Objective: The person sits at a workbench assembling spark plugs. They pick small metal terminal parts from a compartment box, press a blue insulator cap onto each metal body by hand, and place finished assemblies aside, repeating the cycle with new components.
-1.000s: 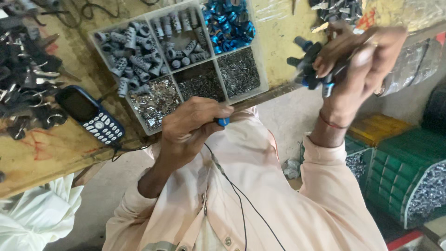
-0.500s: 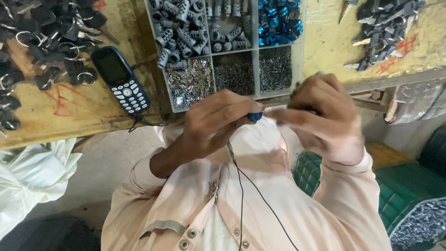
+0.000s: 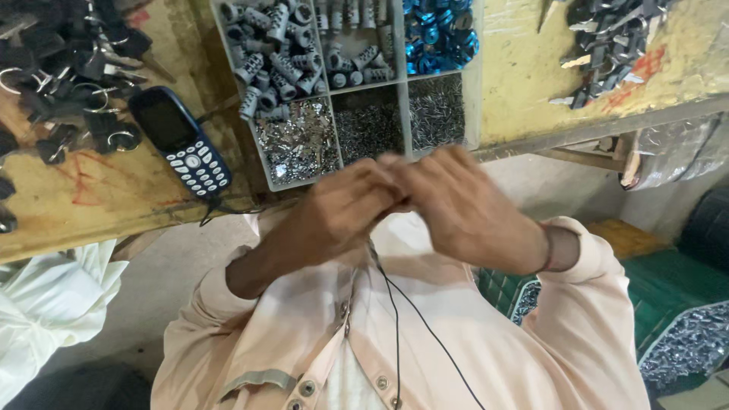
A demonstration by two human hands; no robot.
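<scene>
My left hand [image 3: 334, 216] and my right hand [image 3: 463, 209] meet fingertip to fingertip just in front of my chest, below the edge of a wooden bench [image 3: 99, 205]. Both have their fingers curled shut. Whatever they pinch is hidden between the fingers. Just beyond the hands, a grey compartment tray [image 3: 241, 129] rests on the bench. It holds grey cylinders [image 3: 277, 53], shiny blue parts [image 3: 439, 34] and small metal pieces [image 3: 300, 144].
A dark blue keypad phone [image 3: 182, 142] lies left of the tray, next to a heap of black keys and rings [image 3: 61, 83]. More dark keys [image 3: 607, 38] lie at the far right. A thin black cord [image 3: 395, 319] hangs down my shirt. Green boxes [image 3: 668, 304] sit lower right, white cloth [image 3: 45, 304] lower left.
My right hand, which held dark parts up at the right, has come down and left to meet my left hand. The small blue piece at my left fingertips is now covered.
</scene>
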